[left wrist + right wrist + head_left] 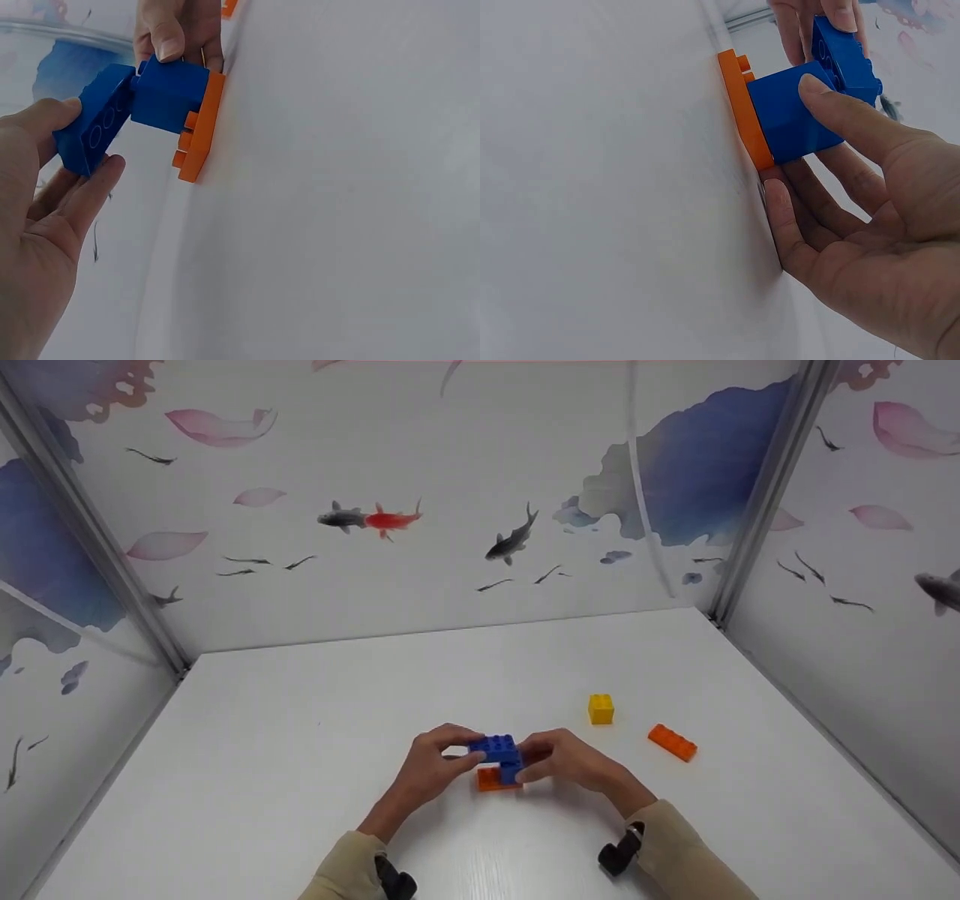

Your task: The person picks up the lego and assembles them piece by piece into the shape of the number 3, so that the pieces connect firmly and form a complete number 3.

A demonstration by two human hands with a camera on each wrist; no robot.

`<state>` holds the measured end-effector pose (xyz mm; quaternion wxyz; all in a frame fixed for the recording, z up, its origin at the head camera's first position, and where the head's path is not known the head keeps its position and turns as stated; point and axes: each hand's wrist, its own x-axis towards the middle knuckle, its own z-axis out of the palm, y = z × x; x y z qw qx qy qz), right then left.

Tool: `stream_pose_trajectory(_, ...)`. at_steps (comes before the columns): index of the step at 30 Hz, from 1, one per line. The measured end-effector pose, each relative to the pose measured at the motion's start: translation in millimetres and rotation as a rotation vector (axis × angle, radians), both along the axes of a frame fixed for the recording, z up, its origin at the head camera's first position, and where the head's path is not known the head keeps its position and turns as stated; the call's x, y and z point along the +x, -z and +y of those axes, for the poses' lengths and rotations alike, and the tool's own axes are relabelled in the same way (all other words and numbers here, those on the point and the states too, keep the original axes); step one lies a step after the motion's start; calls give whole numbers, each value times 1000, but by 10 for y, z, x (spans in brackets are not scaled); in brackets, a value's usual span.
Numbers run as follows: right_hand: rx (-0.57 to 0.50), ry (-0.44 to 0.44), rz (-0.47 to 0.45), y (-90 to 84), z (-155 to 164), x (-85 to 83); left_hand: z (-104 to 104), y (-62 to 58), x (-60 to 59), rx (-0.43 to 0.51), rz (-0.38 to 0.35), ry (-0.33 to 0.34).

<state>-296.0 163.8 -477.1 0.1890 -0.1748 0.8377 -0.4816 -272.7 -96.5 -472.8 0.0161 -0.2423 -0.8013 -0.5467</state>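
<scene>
Hands, left hand (429, 769) and right hand (564, 759), pinch blue brick (495, 748) lying crosswise.

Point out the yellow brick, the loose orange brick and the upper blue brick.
yellow brick (601, 709), head view, front face.
loose orange brick (672, 742), head view, studded top.
upper blue brick (493, 747), head view, studded top.

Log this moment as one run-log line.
left hand: grips top blue brick | right hand: holds lower blue brick | base: orange plate

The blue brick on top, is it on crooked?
Yes. The top blue brick sits tilted, not flat on the blue block under it, which stands on the orange plate. The left hand pinches it.
</scene>
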Motion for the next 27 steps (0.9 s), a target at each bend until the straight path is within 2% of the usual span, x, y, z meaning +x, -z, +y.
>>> stream_pose_trajectory(10, -2, -14, 7, 24, 22, -30, 58, 24, -18, -55, 13, 59)
stream_pose_trajectory(17, -35, -34, 13, 10, 38, -39, 26, -83, -54, -183, 92, 103)
stream_pose_trajectory(27, -27, -26, 6, 19, 23, -35, 18, -137, -97, -260, 90, 143)
